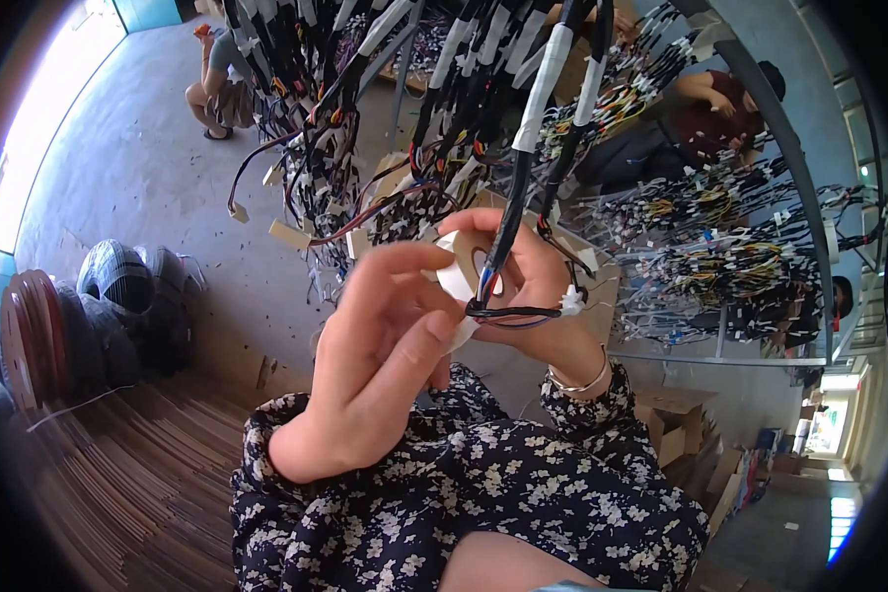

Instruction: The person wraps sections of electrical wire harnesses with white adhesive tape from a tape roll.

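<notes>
Head view: both hands worked white tape at a hanging wire bundle.
Left hand (pixel 385 345) pinched the loose tape end; right hand (pixel 533 296) closed around the tape roll (pixel 461 264) and the black cable (pixel 508 232), held chest-high. Upper sections were already wrapped white; the lower wires (pixel 513 314) looked bare. The wrap point was hidden behind the fingers.

Dark rolls of corrugated tubing (pixel 128 296) and reddish-brown spools (pixel 30 335) lie on the floor well to the left of the hand, beside flattened cardboard sheets (pixel 128 474). Farther off, above and left, a person (pixel 222 84) crouches on the concrete floor (pixel 138 168). Open cardboard boxes (pixel 676 429) sit to the lower right.
</notes>
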Demonstrator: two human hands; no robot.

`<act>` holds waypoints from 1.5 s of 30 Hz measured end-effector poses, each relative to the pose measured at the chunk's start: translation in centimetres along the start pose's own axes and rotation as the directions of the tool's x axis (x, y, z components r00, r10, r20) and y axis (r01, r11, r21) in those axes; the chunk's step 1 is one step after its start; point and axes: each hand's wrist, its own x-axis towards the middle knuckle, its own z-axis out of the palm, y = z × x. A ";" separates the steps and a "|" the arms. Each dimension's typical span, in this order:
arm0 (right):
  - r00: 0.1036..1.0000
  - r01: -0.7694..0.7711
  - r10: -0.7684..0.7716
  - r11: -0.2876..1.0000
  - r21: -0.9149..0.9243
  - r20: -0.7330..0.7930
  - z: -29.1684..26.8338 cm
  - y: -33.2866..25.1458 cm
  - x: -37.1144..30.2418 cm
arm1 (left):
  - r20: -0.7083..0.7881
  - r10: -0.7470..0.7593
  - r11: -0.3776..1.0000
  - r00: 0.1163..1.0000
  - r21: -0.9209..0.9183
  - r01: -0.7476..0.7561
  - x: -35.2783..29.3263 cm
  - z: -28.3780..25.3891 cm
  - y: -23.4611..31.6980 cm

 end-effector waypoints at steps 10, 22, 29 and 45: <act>0.983 -0.148 0.115 0.957 0.249 0.143 0.3 -2.1 -0.4 | -0.265 -0.032 0.998 0.964 0.049 0.047 0.1 0.9 -0.5; 0.946 0.212 -0.233 0.971 0.114 0.224 -0.2 -1.1 0.3 | -0.302 0.163 0.953 0.939 0.295 -0.071 0.2 0.7 -1.4; 0.959 0.140 -0.245 0.847 0.513 0.142 2.3 -0.2 -0.7 | -0.307 0.314 0.918 0.898 0.341 -0.205 -0.2 1.5 -1.1; 0.918 0.262 -0.335 0.914 0.310 0.211 1.9 -4.6 1.0 | -0.302 0.608 0.776 0.734 0.424 -0.468 -1.8 1.8 -2.5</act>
